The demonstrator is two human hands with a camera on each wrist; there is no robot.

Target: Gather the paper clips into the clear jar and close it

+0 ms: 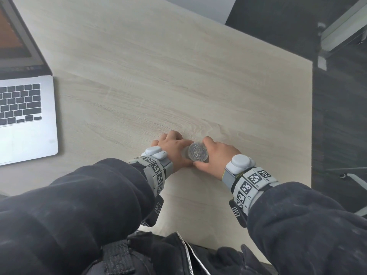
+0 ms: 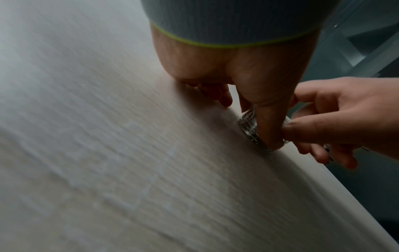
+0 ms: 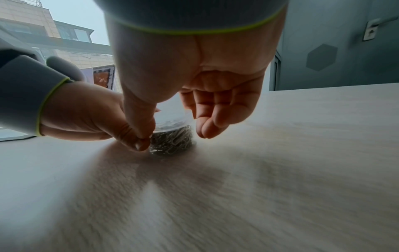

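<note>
Clips, thin silver wire paper clips, filled the lower part of the clear jar in a tangled heap; seen from the right wrist camera, they pressed against its transparent wall, with the upper part of the jar clear above them. From the head camera the jar showed as a small round cylinder viewed from above, the clips visible through its top; whether a lid sat on it could not be told. It stood upright on the pale wood-grain table, near the front edge, between the two hands.

The left hand was at the jar's left side, its thumb lying down the jar's wall in the left wrist view and its other fingers curled around the far side, holding it. The right hand was at the jar's right side: its thumb touched the left thumb low on the jar, while its other fingers hung curved just beside the jar; from the right wrist camera they looked slightly apart from the wall, so a firm hold could not be confirmed.

No brand or label showed on the jar. The grey wristbands carried black-and-white square coded markers, with tiny lettering too small to read. A laptop lay open at the table's left.
</note>
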